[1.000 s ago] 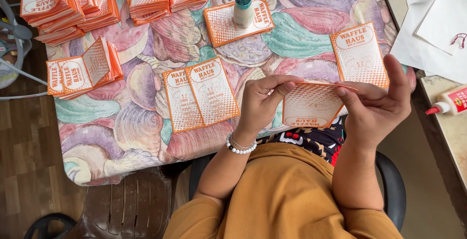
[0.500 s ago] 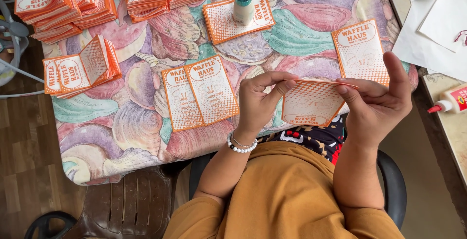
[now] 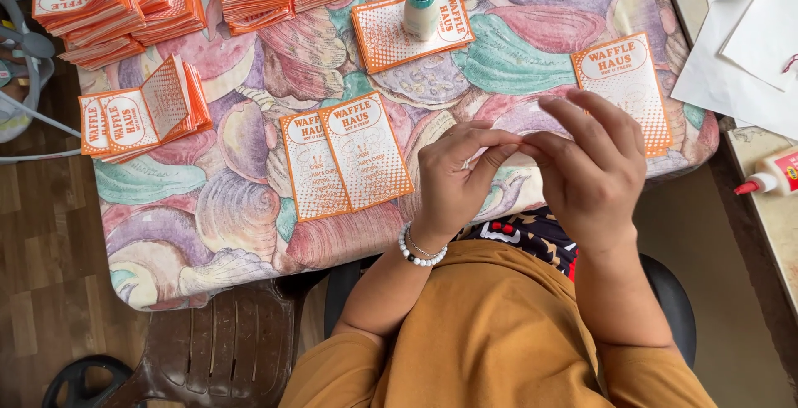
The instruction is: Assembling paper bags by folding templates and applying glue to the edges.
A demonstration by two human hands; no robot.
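Left hand (image 3: 453, 177) and right hand (image 3: 592, 167) meet fingertip to fingertip over the near edge of the desk (image 3: 208, 208), grip pinched together; whether anything thin lies between the fingers cannot be told. Nearest items: a pair of orange-and-white paper sleeves (image 3: 345, 154) lying flat at 9 o'clock of the left hand, and a single sleeve (image 3: 625, 84) at 12 o'clock of the right. Further stock: orange stacks (image 3: 116, 1) at 11 o'clock, a green-capped bottle (image 3: 421, 7) standing on another sleeve at 12 o'clock.
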